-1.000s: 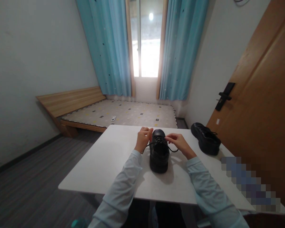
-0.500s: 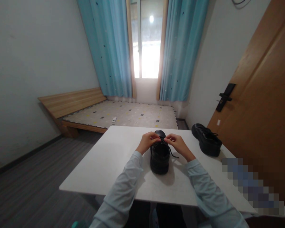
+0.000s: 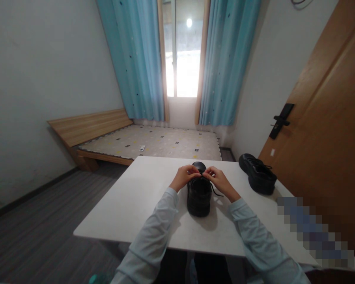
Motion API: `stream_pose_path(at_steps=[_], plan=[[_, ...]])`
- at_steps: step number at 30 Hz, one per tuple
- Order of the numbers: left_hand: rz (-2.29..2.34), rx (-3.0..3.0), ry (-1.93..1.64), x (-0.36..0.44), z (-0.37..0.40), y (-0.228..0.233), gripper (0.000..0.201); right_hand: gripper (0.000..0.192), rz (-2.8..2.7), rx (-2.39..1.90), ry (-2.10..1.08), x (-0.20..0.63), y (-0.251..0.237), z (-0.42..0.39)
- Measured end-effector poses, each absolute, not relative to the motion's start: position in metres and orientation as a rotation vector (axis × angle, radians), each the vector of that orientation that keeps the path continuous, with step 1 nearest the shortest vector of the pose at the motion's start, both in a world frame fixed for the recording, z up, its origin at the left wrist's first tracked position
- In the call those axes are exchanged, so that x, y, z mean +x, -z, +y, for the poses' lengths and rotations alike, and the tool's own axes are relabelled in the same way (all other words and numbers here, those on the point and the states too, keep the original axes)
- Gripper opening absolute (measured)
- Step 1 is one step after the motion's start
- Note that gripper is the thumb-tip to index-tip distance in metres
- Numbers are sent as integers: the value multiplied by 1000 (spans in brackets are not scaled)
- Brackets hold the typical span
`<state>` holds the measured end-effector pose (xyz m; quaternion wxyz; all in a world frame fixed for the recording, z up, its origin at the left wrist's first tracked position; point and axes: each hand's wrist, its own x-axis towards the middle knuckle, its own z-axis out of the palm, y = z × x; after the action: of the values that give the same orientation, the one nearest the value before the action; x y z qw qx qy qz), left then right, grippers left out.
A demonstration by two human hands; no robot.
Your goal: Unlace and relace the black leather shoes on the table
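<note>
Left hand [image 3: 185, 175] was just off the side of the shoe [image 3: 198, 201] at about 10 o'clock a second ago, and now it's in over the top, nearly meeting the right hand [image 3: 217, 177]. Thumbs and fingertips look pinched on the lace [image 3: 215, 193] on both sides, but which strand is whose I can't tell from here. One end dangles at 3. Shoe's on the table [image 3: 121, 209] pointing to 12, other shoe [image 3: 262, 179] off at 2. I'd say it's close-in, two-handed lace fiddling now.
</note>
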<state>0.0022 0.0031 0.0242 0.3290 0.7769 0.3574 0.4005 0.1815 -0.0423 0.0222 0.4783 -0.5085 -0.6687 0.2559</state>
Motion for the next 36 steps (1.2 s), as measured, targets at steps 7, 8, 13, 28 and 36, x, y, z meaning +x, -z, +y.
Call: stream_pose_path(at_steps=[7,8,13,28,36], plan=[[948,2041,-1047,3,3,-24,20,24,-1636,-1251,-602,180,-21,-42],[947,2040,-1047,3,2,-25,20,24,-1635,-1253,-596,180,-21,-42],[938,2036,-1051,3,2,-25,21,23,-1619,-1246,-554,177,-22,-43],[886,2056,-1056,3,6,-20,19,15,-1496,-1265,-510,170,-23,-45],[961,2206,-976,1,6,-21,21,18,-1463,-1220,-562,169,-19,-41]])
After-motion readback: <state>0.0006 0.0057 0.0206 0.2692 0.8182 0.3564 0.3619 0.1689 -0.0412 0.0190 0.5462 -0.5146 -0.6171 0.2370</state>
